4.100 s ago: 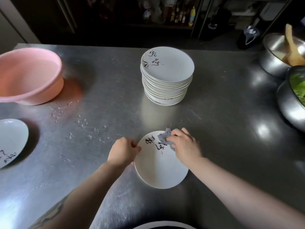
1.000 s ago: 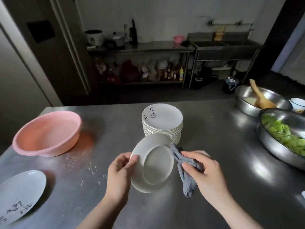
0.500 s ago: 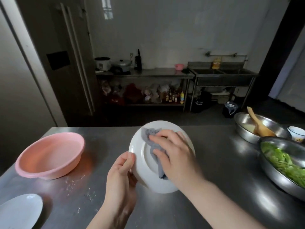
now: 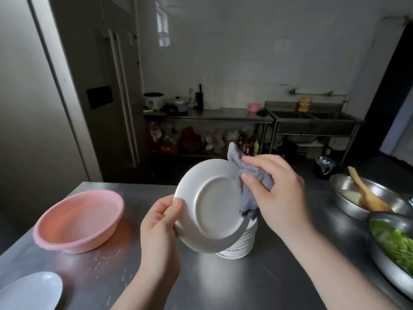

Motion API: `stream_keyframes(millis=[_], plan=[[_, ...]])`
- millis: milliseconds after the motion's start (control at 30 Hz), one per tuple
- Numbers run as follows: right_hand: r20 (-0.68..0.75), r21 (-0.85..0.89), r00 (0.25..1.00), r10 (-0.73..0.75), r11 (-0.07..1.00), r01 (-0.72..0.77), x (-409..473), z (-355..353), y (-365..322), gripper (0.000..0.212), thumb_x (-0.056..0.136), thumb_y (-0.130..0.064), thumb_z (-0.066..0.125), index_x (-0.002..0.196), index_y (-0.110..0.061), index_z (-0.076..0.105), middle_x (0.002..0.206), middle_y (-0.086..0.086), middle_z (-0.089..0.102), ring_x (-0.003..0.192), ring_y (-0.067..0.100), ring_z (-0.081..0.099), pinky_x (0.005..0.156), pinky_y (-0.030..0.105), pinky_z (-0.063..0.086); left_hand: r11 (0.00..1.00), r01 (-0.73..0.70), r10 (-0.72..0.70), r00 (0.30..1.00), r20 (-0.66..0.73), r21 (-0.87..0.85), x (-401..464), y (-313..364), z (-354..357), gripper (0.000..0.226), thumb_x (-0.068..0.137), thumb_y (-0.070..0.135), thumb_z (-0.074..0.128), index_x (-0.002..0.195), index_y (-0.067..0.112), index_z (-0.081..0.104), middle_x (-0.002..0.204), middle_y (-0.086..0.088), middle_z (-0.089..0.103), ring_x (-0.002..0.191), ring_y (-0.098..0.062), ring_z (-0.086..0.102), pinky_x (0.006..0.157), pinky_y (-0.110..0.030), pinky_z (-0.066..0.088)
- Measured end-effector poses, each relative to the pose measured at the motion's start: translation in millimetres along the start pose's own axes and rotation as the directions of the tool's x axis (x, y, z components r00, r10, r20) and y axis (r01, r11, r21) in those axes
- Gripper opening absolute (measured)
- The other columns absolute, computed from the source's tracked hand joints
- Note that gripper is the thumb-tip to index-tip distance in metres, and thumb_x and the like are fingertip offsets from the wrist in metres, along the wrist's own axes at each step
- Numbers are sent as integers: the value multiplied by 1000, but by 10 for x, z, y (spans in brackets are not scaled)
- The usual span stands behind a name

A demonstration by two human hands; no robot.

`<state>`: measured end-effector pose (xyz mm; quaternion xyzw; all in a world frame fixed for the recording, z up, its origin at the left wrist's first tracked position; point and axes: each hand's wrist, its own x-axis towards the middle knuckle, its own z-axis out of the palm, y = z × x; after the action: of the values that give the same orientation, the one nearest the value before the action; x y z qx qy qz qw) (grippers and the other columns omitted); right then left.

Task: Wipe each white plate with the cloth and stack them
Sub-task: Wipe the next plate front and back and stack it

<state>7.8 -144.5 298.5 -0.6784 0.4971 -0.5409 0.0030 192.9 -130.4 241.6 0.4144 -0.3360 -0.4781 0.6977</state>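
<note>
Two hands on one plate, cloth against its underside

Two hands met at a white plate [image 4: 212, 209] held up over the steel table [image 4: 279, 271] in the head view. The left hand [image 4: 159, 229] gripped the plate's left rim, thumb curled over the edge facing the camera and the other fingers hidden behind it. The plate was tilted nearly upright with its underside and round foot ring facing the camera. The right hand [image 4: 277, 193] curled around a bunched grey cloth [image 4: 248, 182] and pressed it against the plate's upper right edge; one corner of the cloth stuck up above the rim.

Behind and below the held plate stood a stack of white plates [image 4: 242, 245] on the table, mostly hidden by the plate, with only its right side and base showing. At the lower left corner another white plate [image 4: 31, 291] lay flat on the table, cut off by the frame edge. A pink basin [image 4: 78, 220] sat on the left of the table, with water drops scattered on the steel in front of it. On the right were two metal bowls: the farther one [image 4: 348, 195] held a wooden spatula [image 4: 366, 193], and the nearer one [image 4: 380, 249] held green vegetables [image 4: 395, 242].
</note>
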Motion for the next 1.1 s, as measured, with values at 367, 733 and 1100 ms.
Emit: stream_keyframes(millis=[367,733,1100], plan=[[168,-6,982,-89,996,92,-14,285,-182,27,83,-2,67,106,-16,73,103,-7,59,102,14,51,93,24,41,994,-106,102,986,132,22,-92,53,67,10,87,10,63,84,3,70,72,-14,70,59,-17,61,52,-19,48],[180,47,972,-148,989,141,-5,349,-156,27,82,-3,69,105,-17,73,105,-5,61,103,15,52,94,25,42,998,-60,54,978,201,27,33,48,-17,19,77,22,71,87,6,71,75,-13,68,61,-16,59,52,-18,45],[58,120,984,167,978,-173,-523,169,398,34,79,4,69,97,-25,69,101,-17,60,97,-3,57,84,6,39,947,208,-208,978,24,-243,169,1,-71,35,97,16,51,74,18,78,63,11,67,50,2,59,48,-13,46]])
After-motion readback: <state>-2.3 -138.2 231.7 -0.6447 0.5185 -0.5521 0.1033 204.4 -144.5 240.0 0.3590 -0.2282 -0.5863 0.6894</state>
